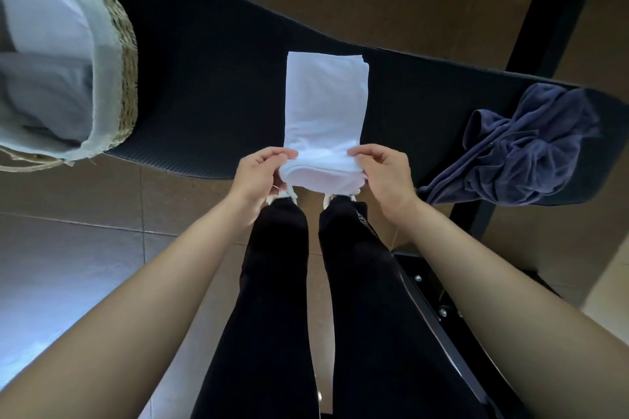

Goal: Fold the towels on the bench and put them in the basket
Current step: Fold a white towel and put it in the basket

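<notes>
Fingers (287, 154) of the left hand (260, 173) and the right hand (384, 177) pinch the near corners of the white towel (326, 102), a long folded strip lying across the dark surface (204, 78). A crumpled blue towel (524, 150) sits at the right end, the lined basket (127, 78) at the left.

A long white towel (326, 102) lies folded on the black bench (211, 78), its near end pinched between both hands. A crumpled blue towel (524, 150) sits right of the hands; the basket (126, 78) stands left.
</notes>
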A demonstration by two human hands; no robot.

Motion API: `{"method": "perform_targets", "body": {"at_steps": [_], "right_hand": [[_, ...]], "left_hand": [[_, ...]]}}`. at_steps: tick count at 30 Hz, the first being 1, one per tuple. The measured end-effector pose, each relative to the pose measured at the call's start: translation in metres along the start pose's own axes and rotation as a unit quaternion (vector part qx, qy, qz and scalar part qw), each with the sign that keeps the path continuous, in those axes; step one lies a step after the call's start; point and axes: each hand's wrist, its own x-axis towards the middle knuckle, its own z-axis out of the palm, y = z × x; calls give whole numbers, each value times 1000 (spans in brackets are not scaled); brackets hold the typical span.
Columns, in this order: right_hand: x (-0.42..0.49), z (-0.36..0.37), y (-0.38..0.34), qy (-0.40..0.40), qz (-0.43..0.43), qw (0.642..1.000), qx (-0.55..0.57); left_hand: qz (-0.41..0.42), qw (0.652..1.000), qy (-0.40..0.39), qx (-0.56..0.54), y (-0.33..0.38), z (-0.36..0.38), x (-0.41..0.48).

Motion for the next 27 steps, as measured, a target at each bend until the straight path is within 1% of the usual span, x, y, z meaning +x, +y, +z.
{"method": "perform_targets", "body": {"at_steps": [2,4,5,6,8,9,11,14,17,19,21,23,25,27], "right_hand": [[10,-4,-17,-14,48,995,87],[22,-7,-32,-35,47,991,117],[28,-9,-36,-46,21,994,101],[33,-9,-40,-54,-17,996,62],[46,-9,-46,-48,-96,993,-50],[53,-8,-49,-34,-123,987,-97],[66,-4,-54,9,-149,978,-147],[85,3,-57,72,-139,971,-180],[100,7,-58,95,-112,965,-217],[103,6,-59,114,-106,960,-233],[100,3,-64,150,-126,943,-269],[94,2,-66,180,-204,913,-304],[88,6,-67,167,-280,880,-345],[84,15,-67,124,-286,863,-399]], "left_hand": [[-10,999,-28,-21,19,-4,8],[-9,998,-53,-28,36,-7,18],[-1,998,-63,-19,44,-7,22],[12,998,-69,-7,51,-6,26],[37,997,-70,13,63,-2,34],[45,997,-57,21,68,0,38],[69,997,-10,39,73,7,50],[112,990,58,71,76,18,67],[138,974,143,113,76,24,80],[146,968,156,130,77,24,84],[132,976,132,111,78,25,84],[114,984,102,93,75,27,81],[110,986,76,95,70,31,78],[108,986,70,105,64,36,78]]}}
